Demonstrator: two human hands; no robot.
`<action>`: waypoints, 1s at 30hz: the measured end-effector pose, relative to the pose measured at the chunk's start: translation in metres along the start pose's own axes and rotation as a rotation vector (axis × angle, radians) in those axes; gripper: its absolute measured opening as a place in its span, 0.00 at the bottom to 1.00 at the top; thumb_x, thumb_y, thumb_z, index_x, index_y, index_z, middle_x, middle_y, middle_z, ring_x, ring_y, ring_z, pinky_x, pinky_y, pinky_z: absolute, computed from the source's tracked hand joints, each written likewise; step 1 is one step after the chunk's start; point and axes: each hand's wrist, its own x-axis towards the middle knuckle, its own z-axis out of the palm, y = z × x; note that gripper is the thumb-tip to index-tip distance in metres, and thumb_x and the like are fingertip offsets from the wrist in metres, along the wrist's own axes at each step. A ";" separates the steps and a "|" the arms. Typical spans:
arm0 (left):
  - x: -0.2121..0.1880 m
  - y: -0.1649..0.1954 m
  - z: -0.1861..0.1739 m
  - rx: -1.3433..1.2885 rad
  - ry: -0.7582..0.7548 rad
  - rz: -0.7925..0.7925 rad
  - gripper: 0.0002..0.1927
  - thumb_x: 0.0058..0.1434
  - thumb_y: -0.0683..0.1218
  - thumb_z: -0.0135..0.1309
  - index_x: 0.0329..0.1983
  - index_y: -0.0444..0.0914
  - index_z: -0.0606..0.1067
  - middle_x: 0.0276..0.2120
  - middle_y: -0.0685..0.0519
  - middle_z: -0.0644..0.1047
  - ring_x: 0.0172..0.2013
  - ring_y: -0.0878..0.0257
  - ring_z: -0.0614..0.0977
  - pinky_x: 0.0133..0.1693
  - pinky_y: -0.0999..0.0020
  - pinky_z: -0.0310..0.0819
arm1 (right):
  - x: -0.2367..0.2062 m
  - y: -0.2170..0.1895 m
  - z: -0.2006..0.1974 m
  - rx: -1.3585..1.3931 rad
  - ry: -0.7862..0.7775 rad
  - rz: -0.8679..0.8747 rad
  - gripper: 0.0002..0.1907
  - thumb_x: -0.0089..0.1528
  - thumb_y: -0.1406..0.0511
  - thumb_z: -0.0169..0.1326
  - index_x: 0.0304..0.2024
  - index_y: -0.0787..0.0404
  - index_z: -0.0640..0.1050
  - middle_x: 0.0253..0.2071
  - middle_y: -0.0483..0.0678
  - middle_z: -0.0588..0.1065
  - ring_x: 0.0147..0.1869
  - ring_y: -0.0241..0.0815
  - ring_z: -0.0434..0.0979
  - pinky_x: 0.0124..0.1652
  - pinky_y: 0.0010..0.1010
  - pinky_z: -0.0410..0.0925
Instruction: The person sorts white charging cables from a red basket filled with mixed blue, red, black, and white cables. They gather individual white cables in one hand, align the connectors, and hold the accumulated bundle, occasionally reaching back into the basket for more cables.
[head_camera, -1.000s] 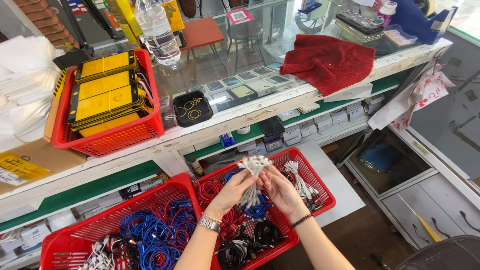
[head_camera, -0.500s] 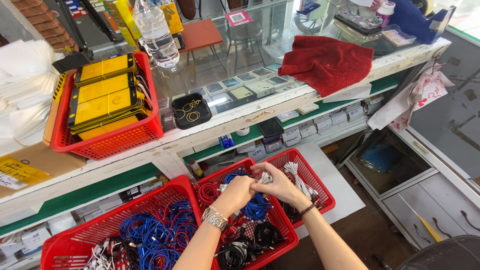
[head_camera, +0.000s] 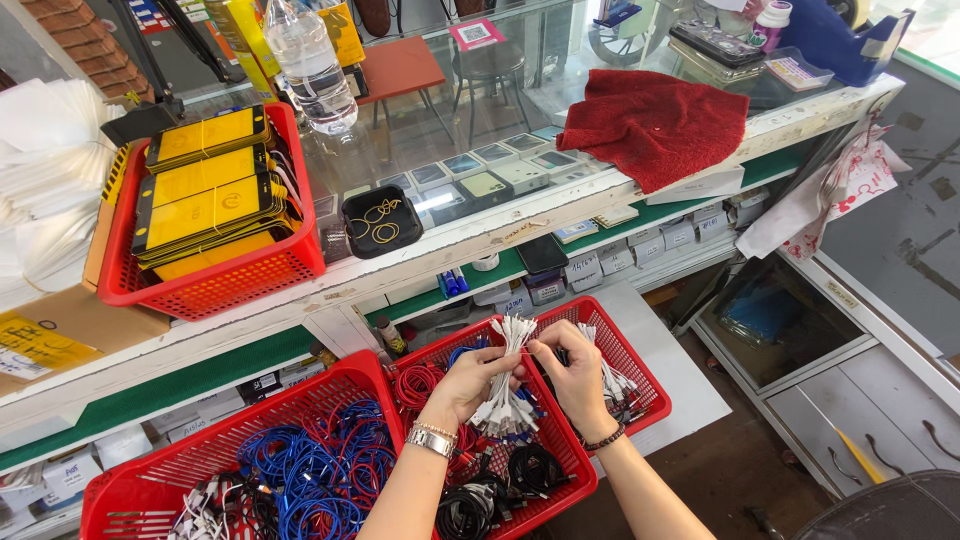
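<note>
Low in the frame's middle, my left hand (head_camera: 470, 385) and right hand (head_camera: 575, 375) meet, both gripping the upright bundle of white cables (head_camera: 510, 385) between them.

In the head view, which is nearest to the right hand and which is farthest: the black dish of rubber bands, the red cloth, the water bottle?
From the right hand:
1. Black dish, on the counter's front edge, up and to the left.
2. Red cloth, on the glass counter, above and a bit right.
3. Water bottle, at the counter's far left back.
</note>
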 end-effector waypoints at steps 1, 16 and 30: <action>0.002 -0.003 -0.002 -0.017 -0.040 0.008 0.16 0.63 0.44 0.61 0.49 0.29 0.76 0.35 0.49 0.81 0.32 0.64 0.82 0.38 0.68 0.79 | 0.001 0.001 0.001 0.207 -0.074 0.119 0.09 0.63 0.66 0.57 0.32 0.67 0.78 0.32 0.45 0.77 0.36 0.36 0.77 0.37 0.30 0.72; -0.020 0.014 -0.007 -0.264 -0.048 0.177 0.21 0.69 0.49 0.47 0.60 0.35 0.75 0.33 0.55 0.78 0.35 0.64 0.80 0.44 0.67 0.78 | 0.004 0.083 -0.037 1.537 -0.145 0.461 0.15 0.71 0.61 0.45 0.43 0.69 0.72 0.28 0.46 0.72 0.39 0.41 0.76 0.58 0.41 0.70; -0.024 0.025 0.000 0.928 0.179 0.357 0.20 0.66 0.52 0.55 0.56 0.38 0.80 0.30 0.52 0.81 0.31 0.66 0.81 0.37 0.68 0.75 | 0.040 0.012 0.001 0.395 -0.504 0.433 0.29 0.63 0.61 0.54 0.67 0.55 0.68 0.66 0.44 0.69 0.63 0.34 0.76 0.51 0.31 0.76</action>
